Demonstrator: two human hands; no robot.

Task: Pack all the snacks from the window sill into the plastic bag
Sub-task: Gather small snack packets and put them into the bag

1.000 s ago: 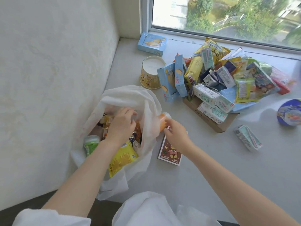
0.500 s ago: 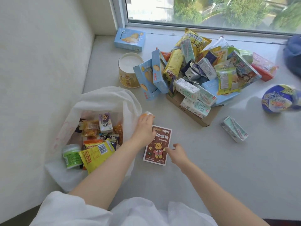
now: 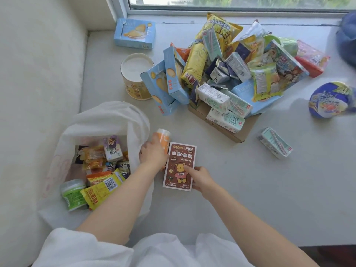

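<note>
The white plastic bag lies open at the left of the window sill, with several snacks inside: a green tub, a yellow packet and small cartons. At the bag's right rim, my left hand is closed around a small orange bottle. A flat brown box with a bear on it lies just right of it. My right hand rests on the box's lower right edge, index finger on top.
A big pile of snack packets and milk cartons sits on a cardboard piece near the window. Around it are a blue biscuit box, a round paper tub, a loose carton and a blue bowl. A wall bounds the left.
My left hand came out of the bag and took the orange bottle from my right hand. My right hand dropped onto the brown bear box.
</note>
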